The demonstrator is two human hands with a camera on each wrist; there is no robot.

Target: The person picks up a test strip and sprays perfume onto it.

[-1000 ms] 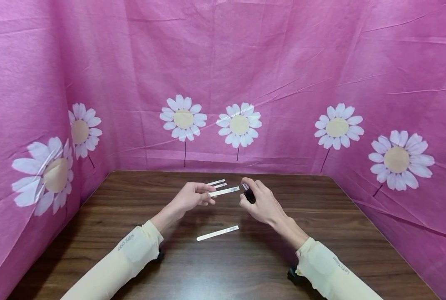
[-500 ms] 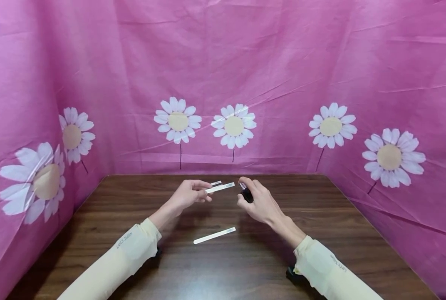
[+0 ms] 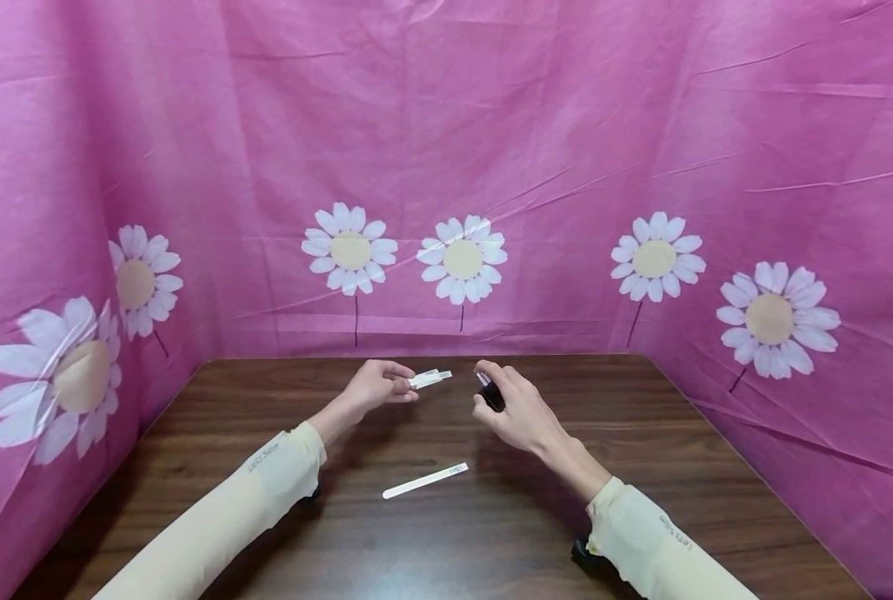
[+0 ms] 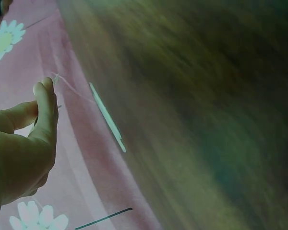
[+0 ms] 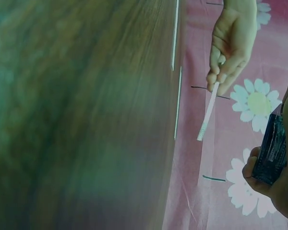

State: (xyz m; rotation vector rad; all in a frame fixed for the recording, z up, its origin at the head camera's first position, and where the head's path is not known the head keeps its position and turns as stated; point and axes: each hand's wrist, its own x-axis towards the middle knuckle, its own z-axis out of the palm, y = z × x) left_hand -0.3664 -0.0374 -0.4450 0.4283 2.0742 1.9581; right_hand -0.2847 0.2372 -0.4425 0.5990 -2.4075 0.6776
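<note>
Toward the back of the table, my left hand (image 3: 375, 387) pinches a white paper strip (image 3: 436, 378) with printing on its far end. In the right wrist view this strip (image 5: 209, 112) points away from the fingertips. To the right, my right hand (image 3: 521, 408) grips a small dark bottle (image 3: 493, 395), its index finger over the top; the bottle (image 5: 272, 151) shows as boxy and glossy in the right wrist view. A gap separates strip and bottle. Another printed strip (image 3: 425, 482) lies on the table nearer me. More strips (image 4: 105, 115) lie behind the left hand, partly hidden in the head view.
The brown wood-grain table (image 3: 304, 533) is enclosed at the back and sides by a pink cloth (image 3: 551, 275) printed with white daisies. Both forearms, in pale sleeves (image 3: 222, 512), reach in from the front corners.
The left hand has drawn its strip slightly left, away from the bottle, and it now overlaps the strips behind. The right hand keeps its grip on the bottle. The head view has shifted slightly.
</note>
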